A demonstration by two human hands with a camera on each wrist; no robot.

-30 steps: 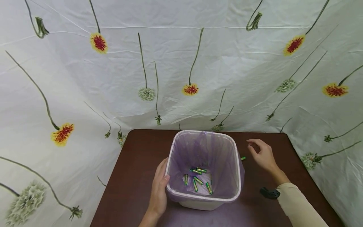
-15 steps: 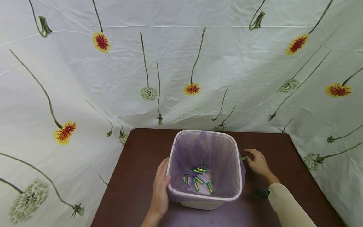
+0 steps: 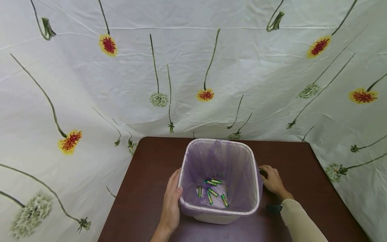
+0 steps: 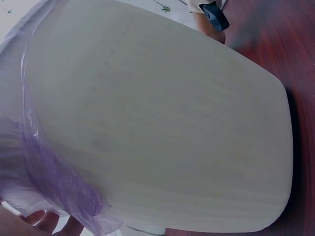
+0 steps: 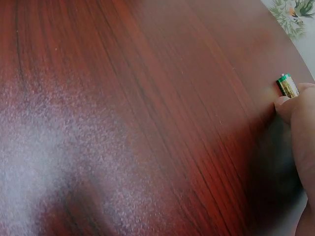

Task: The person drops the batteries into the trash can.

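A white trash bin lined with a thin purple bag stands on the table, several green-and-gold batteries lying on its bottom. My left hand holds the bin's left side, thumb at the rim. In the left wrist view, fingers show beside the bag's bunched edge, along the bin's pale outer wall. To the right of the bin, my right hand is low over the table. It pinches one battery between thumb and finger, as the right wrist view shows; most of that hand is out of that view.
The dark red-brown wooden table extends on both sides of the bin. A white cloth printed with flowers hangs behind and beside it. A dark wrist strap is at the right sleeve.
My right hand has come down and left toward the bin's right side and taken hold of the battery lying there. The left hand has stayed on the bin.
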